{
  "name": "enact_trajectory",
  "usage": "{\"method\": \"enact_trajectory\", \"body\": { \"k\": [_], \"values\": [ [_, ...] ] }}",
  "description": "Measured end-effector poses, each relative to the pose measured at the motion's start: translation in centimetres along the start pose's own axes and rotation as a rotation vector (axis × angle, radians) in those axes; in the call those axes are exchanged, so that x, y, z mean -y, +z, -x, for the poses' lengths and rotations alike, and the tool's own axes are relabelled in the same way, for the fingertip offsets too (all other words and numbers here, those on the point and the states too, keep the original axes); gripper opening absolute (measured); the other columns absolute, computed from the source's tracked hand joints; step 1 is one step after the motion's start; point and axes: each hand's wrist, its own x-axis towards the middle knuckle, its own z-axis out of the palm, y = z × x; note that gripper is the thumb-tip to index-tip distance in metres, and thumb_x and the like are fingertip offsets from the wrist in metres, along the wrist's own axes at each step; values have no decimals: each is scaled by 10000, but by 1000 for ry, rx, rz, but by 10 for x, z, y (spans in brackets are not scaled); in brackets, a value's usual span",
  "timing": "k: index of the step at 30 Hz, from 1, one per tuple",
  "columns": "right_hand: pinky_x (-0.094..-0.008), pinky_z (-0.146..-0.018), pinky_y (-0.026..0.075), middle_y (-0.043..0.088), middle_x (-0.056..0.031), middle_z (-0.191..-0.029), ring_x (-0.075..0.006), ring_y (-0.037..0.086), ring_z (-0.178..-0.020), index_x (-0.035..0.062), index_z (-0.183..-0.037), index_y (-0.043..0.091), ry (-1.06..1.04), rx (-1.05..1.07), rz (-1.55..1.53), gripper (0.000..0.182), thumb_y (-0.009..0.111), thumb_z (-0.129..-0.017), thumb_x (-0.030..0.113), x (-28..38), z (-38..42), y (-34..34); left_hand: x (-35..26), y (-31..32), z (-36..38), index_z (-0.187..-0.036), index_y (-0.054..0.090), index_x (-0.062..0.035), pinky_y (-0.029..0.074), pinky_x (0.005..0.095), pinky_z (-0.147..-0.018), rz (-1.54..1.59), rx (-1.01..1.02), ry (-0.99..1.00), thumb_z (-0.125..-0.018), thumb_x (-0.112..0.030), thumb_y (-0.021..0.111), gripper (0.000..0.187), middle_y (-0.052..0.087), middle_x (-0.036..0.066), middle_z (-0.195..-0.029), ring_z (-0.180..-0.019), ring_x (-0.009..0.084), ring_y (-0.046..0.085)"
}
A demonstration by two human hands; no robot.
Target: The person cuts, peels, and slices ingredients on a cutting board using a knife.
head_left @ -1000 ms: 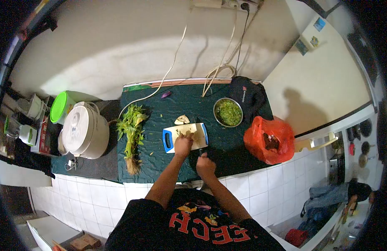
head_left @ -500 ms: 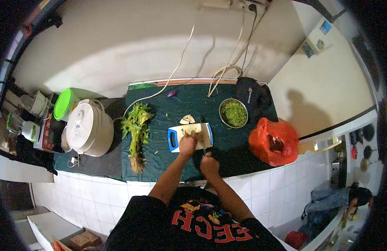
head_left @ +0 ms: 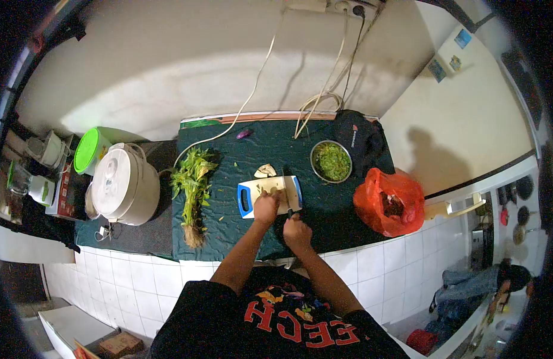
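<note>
A white cutting board with blue ends (head_left: 295, 190) lies on the dark green cloth before me. My left hand (head_left: 266, 207) is over its left half, fingers bent down and closed on a small pale piece of food that they mostly hide. In my right hand (head_left: 297, 232), at the board's near edge, is the dark handle of a knife (head_left: 290, 213). Its blade reaches across the board just right of my left fingers and is hard to make out. Pale cut pieces (head_left: 265, 171) rest just behind the board.
Leafy greens with roots (head_left: 194, 191) lie to the left, near a white rice cooker (head_left: 126, 185). On the right are a metal bowl of chopped greens (head_left: 331, 161) and a red plastic bag (head_left: 389, 202). A purple shallot (head_left: 244, 134) lies farther back. Another person (head_left: 474, 290) is at lower right.
The view has shifted slightly. My right hand and the knife have moved a little up the board, toward my left fingers. My left hand stays in nearly the same place.
</note>
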Motion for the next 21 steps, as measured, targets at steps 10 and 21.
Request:
{"method": "enact_trajectory", "body": {
  "k": [10, 21],
  "values": [
    [-458, -568, 542, 666, -158, -691, -340, 674, -625, 0, -941, 481, 63, 35, 33, 274, 484, -907, 271, 0, 1, 13, -2, -3, -2, -1001, 599, -78, 530, 419, -705, -30, 8, -6, -809, -185, 572, 222, 661, 130, -828, -849, 322, 606],
    [-465, -603, 541, 665, -177, -704, -351, 672, -638, -7, -946, 479, 72, 52, 42, 284, 482, -908, 274, 2, -4, 8, 3, 1, -1, -1006, 574, -65, 525, 414, -698, 11, -45, 71, -802, -155, 567, 223, 651, 120, -809, -836, 314, 600]
  ]
}}
